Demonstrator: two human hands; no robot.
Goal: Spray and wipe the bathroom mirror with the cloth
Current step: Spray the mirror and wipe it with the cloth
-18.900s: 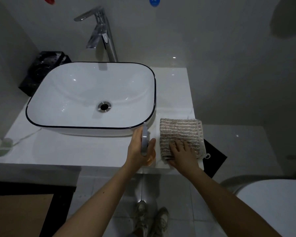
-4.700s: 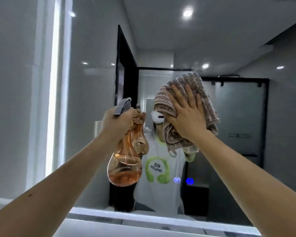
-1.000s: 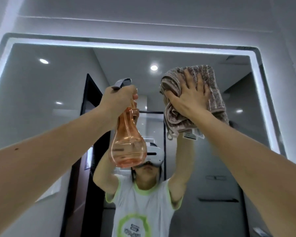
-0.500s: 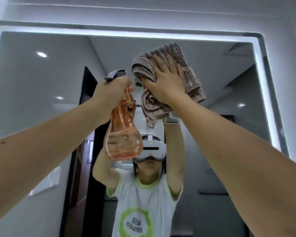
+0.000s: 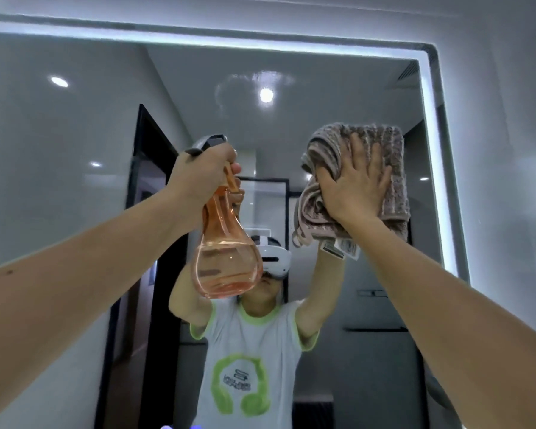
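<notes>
The mirror (image 5: 75,150) is filling most of the view, its lit border (image 5: 427,150) glowing along the top and right edges, with a faint smeared patch (image 5: 248,85) showing high on the glass. The right hand (image 5: 351,184) is pressing the ribbed brown cloth (image 5: 393,168) flat against the upper right glass, fingers spread open, just inside the right border. The left hand (image 5: 200,174) is gripping the neck of the orange spray bottle (image 5: 226,258), fingers closed. Bare glass is lying wide open to the left.

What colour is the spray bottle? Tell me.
Translucent orange spray bottle with a grey head, seen in the head view.
</notes>
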